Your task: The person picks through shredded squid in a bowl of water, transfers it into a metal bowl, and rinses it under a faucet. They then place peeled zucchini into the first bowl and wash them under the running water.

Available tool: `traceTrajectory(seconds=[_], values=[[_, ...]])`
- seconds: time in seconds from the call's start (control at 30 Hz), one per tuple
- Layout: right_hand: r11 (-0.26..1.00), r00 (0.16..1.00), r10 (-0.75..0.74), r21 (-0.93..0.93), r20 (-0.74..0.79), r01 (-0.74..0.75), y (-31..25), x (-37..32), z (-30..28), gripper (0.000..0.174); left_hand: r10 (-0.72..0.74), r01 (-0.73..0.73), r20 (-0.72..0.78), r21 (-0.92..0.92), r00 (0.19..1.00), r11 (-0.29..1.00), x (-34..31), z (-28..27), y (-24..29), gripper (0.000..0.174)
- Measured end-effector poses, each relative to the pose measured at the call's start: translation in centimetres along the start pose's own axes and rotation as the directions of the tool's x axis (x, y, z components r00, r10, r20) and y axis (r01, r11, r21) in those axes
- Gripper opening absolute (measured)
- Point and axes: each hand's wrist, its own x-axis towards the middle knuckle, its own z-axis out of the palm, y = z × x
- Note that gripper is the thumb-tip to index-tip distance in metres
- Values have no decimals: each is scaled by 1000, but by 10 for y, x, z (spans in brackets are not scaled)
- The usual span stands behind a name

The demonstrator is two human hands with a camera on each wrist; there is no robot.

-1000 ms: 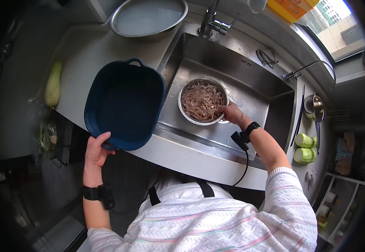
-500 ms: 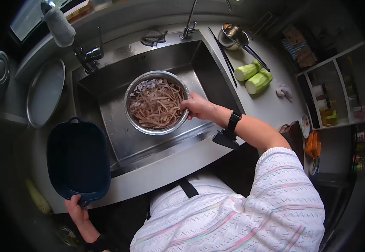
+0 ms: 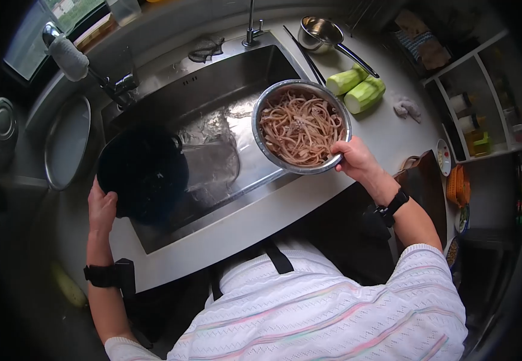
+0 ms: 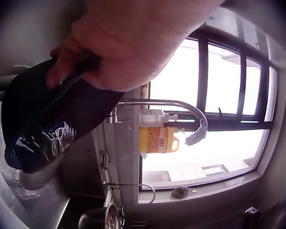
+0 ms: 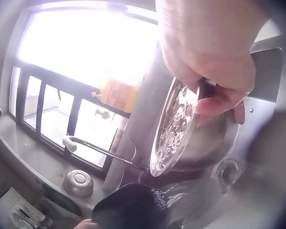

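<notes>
My left hand (image 3: 101, 207) grips the handle side of a dark blue basin (image 3: 144, 177), which is tipped over the left part of the steel sink (image 3: 267, 66). Water (image 5: 174, 202) runs from the basin's lip in the right wrist view and spreads across the sink floor. With thumb and fingers, my right hand (image 3: 358, 159) pinches the rim of a round metal bowl (image 3: 291, 168), raised over the sink's right front corner. Pinkish-brown strips (image 3: 300, 129) of food fill the bowl; some liquid glistens among them in the right wrist view.
A faucet (image 3: 119, 90) rises behind the sink, with a slim second tap (image 3: 251, 33) farther right. Peeled green gourd pieces (image 3: 364, 94), a small saucepan (image 3: 316, 37) and dark sticks (image 3: 307, 57) lie on the right counter. At left stands a large metal basin (image 3: 68, 144).
My right hand has lifted the bowl from the sink and moved it right. The blue basin has come from the left counter over the sink, tipping out its water.
</notes>
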Motion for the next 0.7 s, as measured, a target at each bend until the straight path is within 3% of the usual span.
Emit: traceTrajectory(seconds=[0.07,0.13,0.17,0.23,0.27,0.33,0.37,0.5,0.57,0.6,0.67,0.7], values=[[999,1000,-6,34,-15,6,2,-14,-10,6,230,-192,-72,348,970,918,21,14,-7,61],[997,999,-20,68,-43,23,7,-24,-25,5,246,-161,-46,639,968,752,31,28,7,66],[995,997,-20,101,-79,28,12,-28,-33,5,244,-159,-47,639,969,752,30,38,18,66],[986,990,-4,165,-138,27,15,-40,-41,2,424,-245,-8,807,905,538,25,55,42,72],[986,990,-7,164,-142,31,16,-45,-47,2,428,-249,-7,804,904,540,27,59,45,72],[978,978,6,203,-209,38,19,-55,-60,2,616,-341,103,896,781,283,34,67,47,76],[973,977,7,227,-213,43,21,-58,-69,2,679,-368,121,900,724,232,39,68,47,80],[956,949,-1,279,-316,94,21,-74,-94,4,714,-382,114,896,690,227,49,66,52,79],[950,939,10,297,-345,99,23,-76,-113,4,605,-324,-42,814,795,482,51,66,47,75],[943,927,19,314,-374,107,24,-76,-122,4,603,-322,-42,815,797,482,52,65,41,75],[936,906,31,331,-423,122,26,-72,-136,5,313,-115,-165,695,935,709,54,58,22,71],[931,898,50,345,-437,116,25,-69,-143,5,321,-127,-189,649,928,750,61,55,-5,71]])
